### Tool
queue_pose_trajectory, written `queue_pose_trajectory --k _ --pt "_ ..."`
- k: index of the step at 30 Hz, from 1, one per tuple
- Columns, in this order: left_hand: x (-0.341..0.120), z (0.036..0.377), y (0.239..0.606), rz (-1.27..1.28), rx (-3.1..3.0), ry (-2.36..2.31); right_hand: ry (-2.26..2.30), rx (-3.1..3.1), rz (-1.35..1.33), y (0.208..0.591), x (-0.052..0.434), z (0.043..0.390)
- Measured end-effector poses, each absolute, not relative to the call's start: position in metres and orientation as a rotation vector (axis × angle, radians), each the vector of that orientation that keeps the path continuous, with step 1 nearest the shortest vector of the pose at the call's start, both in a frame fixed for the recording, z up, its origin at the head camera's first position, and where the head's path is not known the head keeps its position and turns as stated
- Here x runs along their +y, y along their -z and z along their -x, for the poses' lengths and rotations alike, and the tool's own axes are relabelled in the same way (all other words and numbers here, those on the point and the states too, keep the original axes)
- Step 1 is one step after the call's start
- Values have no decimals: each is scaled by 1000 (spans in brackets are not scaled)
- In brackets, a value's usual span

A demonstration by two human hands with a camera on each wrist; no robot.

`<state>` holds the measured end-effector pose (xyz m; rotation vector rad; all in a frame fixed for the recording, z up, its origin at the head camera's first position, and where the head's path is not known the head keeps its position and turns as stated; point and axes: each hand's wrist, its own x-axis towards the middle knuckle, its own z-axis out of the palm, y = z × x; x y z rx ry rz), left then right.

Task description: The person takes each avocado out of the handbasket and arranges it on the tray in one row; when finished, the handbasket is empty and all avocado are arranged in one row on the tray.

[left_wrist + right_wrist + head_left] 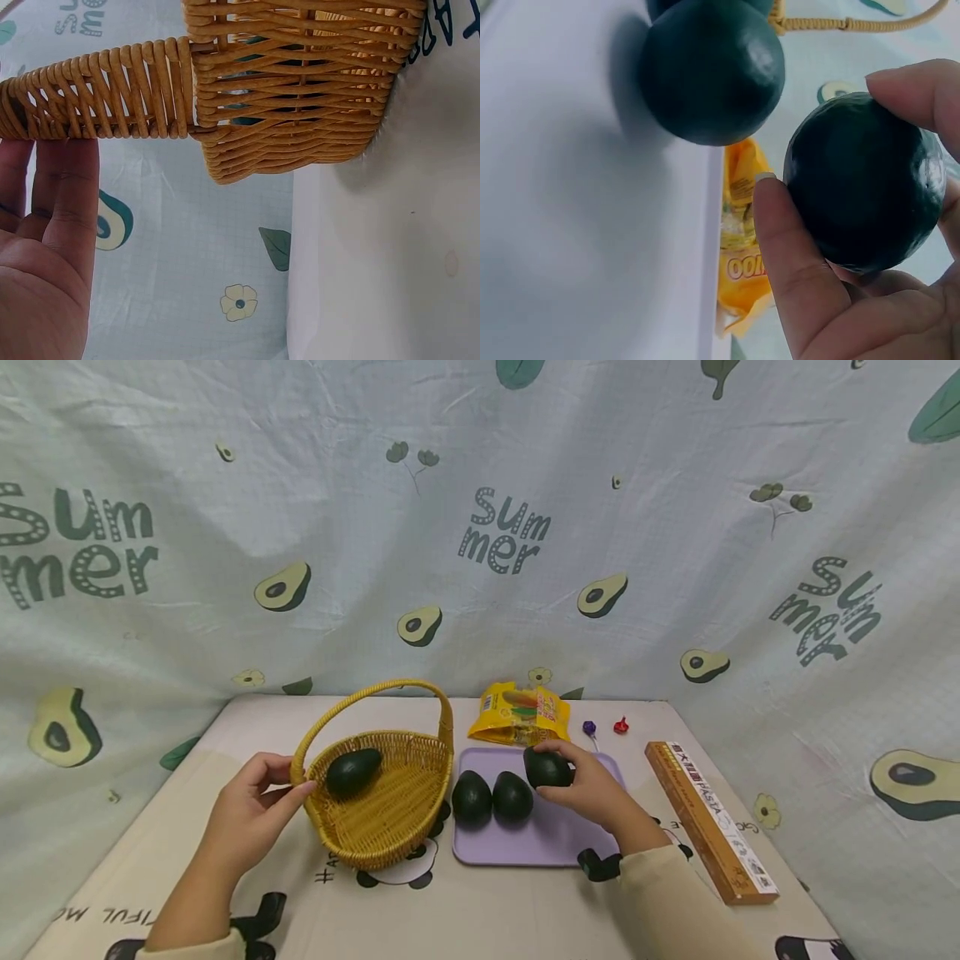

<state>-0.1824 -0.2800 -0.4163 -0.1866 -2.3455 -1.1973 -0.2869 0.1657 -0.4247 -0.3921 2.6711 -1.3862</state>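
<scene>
Gripping basket [401, 810] and avocado [545, 769], hands [243, 810] [594, 789] apart

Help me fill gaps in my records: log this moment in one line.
right hand: grips avocado above tray | left hand: holds basket handle | basket: one avocado | tray: two avocados

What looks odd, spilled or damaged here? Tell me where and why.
Nothing stands out: the basket, held avocado and purple tray look intact, and no spill shows. The yellow packet behind the tray is merely creased.
</scene>
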Motion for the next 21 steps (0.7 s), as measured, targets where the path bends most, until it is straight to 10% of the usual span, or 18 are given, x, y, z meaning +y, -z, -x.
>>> queue_pose_trajectory --k 21 --pt "-280 182 415 169 -2359 1208 1298 2814 304 459 175 283"
